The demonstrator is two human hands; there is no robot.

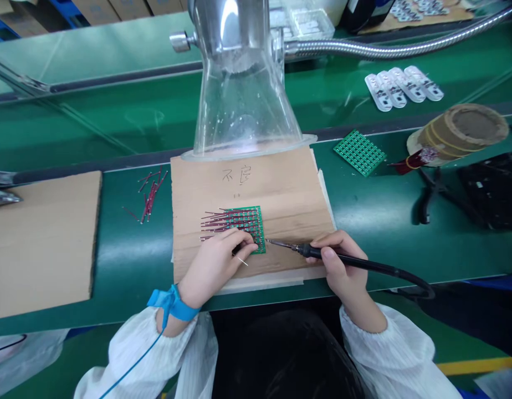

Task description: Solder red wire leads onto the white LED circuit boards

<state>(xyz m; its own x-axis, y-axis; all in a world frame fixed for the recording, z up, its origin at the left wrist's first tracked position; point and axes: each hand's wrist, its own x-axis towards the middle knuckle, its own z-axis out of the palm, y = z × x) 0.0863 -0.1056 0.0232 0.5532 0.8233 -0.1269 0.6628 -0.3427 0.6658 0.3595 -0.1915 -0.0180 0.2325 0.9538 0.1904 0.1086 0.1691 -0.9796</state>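
Observation:
My right hand [344, 265] grips a black soldering iron [310, 250], its metal tip pointing left, close to the right edge of a green circuit board panel [256, 219]. Rows of dark red wires [214, 223] stick out leftward from that panel, which lies on a cardboard sheet [289, 188]. Over the panel's lower left part, my left hand [218, 252] has its fingers pinched. A thin pale wire [242, 260] pokes out beneath these fingers; its other end is hidden. A blue wrist strap [175, 303] circles my left wrist.
Loose red wires [151, 198] lie left of the cardboard. Above hangs a clear fume hood [247, 111]. To the right are another green panel [359, 152], a tan cylinder [457, 133], a red wire bundle [414, 160] and pliers [428, 197]. Another cardboard piece [40, 244] lies left.

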